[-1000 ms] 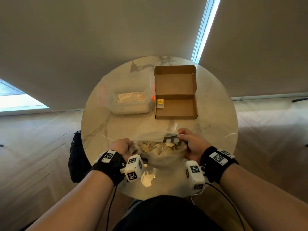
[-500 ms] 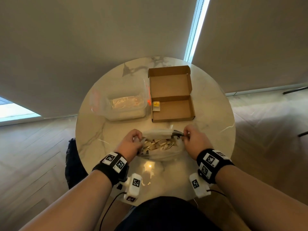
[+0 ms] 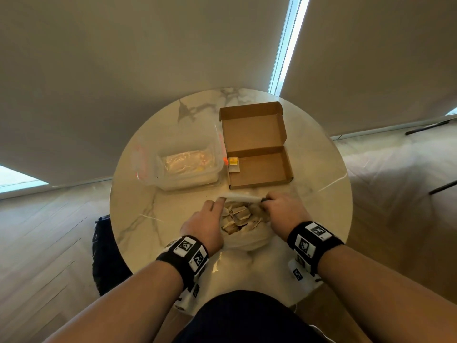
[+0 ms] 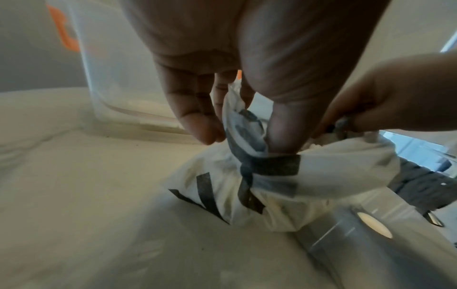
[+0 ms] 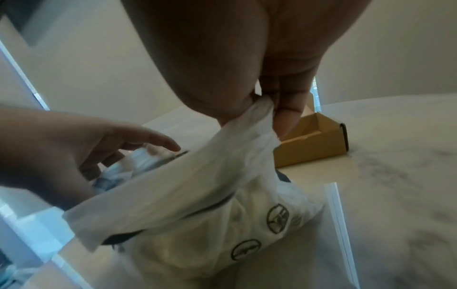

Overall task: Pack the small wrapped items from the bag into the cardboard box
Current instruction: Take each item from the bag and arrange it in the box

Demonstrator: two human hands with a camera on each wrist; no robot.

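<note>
On my table (image 3: 321,174), the bag (image 3: 247,240) sits nearest me, between my hands. Behind it lies the cardboard box (image 3: 262,167) holding 1 wrapped item (image 3: 233,164); the plastic container (image 3: 188,169) sits left of that.

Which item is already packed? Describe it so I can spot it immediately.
On the round marble table, find the open cardboard box right of the clear plastic tub. In its tray's near-left corner lies one small wrapped item, the only thing with a yellow label.

Blurred contents of the clear tub (image 3: 188,169); bag (image 3: 247,240) print cut by folds.
</note>
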